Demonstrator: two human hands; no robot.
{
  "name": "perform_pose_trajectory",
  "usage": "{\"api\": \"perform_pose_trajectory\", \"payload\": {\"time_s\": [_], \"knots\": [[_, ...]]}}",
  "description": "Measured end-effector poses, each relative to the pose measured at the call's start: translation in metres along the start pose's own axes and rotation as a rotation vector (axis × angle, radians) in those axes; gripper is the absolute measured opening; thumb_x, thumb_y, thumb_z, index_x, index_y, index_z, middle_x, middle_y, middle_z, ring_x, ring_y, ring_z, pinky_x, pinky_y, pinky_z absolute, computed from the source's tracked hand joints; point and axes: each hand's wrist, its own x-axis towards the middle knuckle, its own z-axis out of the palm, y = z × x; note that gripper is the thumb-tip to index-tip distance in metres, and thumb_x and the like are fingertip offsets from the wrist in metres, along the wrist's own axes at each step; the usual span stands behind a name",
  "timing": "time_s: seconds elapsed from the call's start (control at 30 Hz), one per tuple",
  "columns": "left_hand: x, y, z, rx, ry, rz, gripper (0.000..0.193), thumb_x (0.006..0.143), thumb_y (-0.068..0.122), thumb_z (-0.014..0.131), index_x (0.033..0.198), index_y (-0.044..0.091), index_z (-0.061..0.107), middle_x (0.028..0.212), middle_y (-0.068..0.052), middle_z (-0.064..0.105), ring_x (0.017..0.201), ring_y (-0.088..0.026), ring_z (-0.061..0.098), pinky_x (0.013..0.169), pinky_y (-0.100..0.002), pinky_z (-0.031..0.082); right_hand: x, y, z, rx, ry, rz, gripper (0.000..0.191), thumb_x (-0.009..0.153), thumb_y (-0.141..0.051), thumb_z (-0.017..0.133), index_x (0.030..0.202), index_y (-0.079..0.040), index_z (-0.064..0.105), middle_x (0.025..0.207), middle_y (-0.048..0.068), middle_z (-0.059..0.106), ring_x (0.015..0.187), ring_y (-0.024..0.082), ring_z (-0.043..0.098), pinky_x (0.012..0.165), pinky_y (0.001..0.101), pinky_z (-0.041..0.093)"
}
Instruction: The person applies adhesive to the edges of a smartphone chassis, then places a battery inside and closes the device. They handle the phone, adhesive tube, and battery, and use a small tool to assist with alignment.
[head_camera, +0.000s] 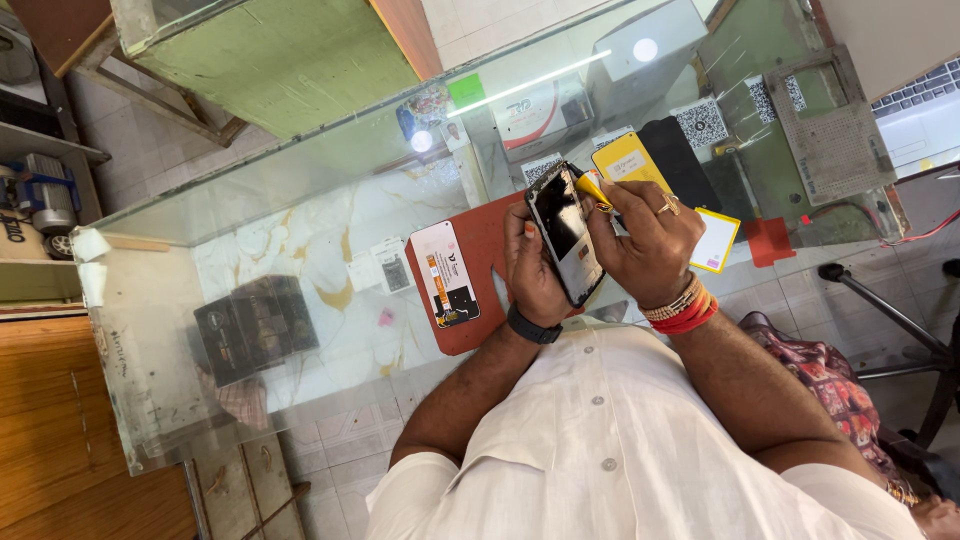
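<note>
— Phone (563, 232) first: where do you have it?

— Just right of the frame's middle, above your white shirt. You hold the dark, glossy slab up on edge, tilted, over the near rim of the glass worktop (300, 215).

— And your hands?

— Your left hand (530, 268), the one with the black band at the wrist, is wrapped around the phone's lower left side, fingers curled closed on it. Your right hand (650, 240), with a ring and red and gold bangles, is closed on the phone's right edge and also pinches a small yellow tool (592, 188) whose tip lies at the phone's upper end.

— What lies around them?

— Under your hands sits a red mat (480, 240), and on its left part a flat phone back panel (446, 274) with an orange strip. Just beyond your right hand are a yellow card (628, 158) and a black sheet (680, 150). Toward the left of the frame, a dark boxy object (255, 328) shows through the glass.
</note>
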Motion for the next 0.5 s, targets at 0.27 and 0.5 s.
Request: {"api": "perform_pose_trajectory", "payload": {"time_s": [0.27,0.5], "knots": [[-0.0024,0.0052,0.0019,0.024,-0.025,0.007,0.038,0.115,0.033,0.045,0.134,0.0,0.047,0.13,-0.015,0.064,0.122,-0.02,0.064,0.11,-0.034,0.05,-0.0016,-0.0026,-0.0001,-0.005,-0.002,0.004,0.023,0.087,0.0,0.085,0.106,0.003,0.073,0.094,0.014,0.072,0.077,0.027,0.072,0.064,0.0353,0.055],[-0.0025,0.0,-0.0025,0.054,-0.006,0.04,0.037,0.116,0.031,0.046,0.135,0.0,0.048,0.129,-0.011,0.062,0.12,-0.016,0.061,0.109,-0.032,0.049,-0.0017,-0.0035,0.0008,-0.014,-0.009,0.001,0.022,0.087,0.001,0.084,0.106,0.003,0.074,0.094,0.014,0.073,0.076,0.026,0.072,0.064,0.0347,0.055]]}}
